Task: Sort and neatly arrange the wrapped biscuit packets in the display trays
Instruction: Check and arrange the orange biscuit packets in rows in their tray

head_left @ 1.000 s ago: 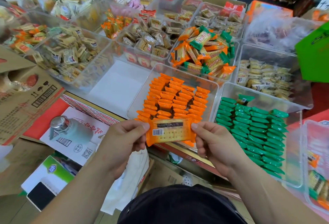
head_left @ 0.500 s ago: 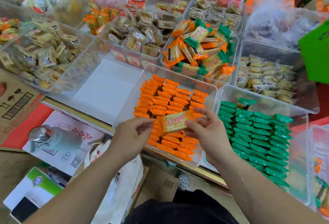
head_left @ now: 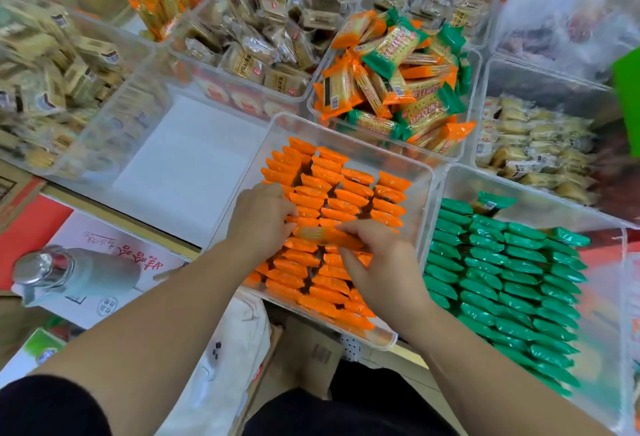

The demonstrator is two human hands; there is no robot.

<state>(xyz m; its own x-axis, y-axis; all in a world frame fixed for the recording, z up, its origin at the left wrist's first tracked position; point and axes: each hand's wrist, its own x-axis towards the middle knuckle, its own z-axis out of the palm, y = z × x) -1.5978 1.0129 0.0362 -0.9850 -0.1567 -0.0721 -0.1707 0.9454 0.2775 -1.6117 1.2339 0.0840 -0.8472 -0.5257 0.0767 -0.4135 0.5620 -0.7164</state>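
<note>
Room inside the clear tray (head_left: 349, 140) at the worktop's near edge is tight: a bare strip runs along its far wall and a narrow gap lies by its right wall, while upright orange packets (head_left: 349, 195) fill the rest in close columns. Over the middle rows, the left hand (head_left: 259, 217) and the right hand (head_left: 379, 264) each pinch one end of a single orange packet (head_left: 325, 235), held level just above or on the rows; contact is hard to tell. Touching on the right, the green tray (head_left: 540, 198) holds neat rows of green packets (head_left: 502, 280), with bare floor at its back. Behind, the mixed tray (head_left: 473, 100) is heaped with loose orange and green packets. On the left, another tray (head_left: 187, 165) shows a bare white bottom. A steel-capped bottle (head_left: 76, 274) lies below the worktop edge.
</note>
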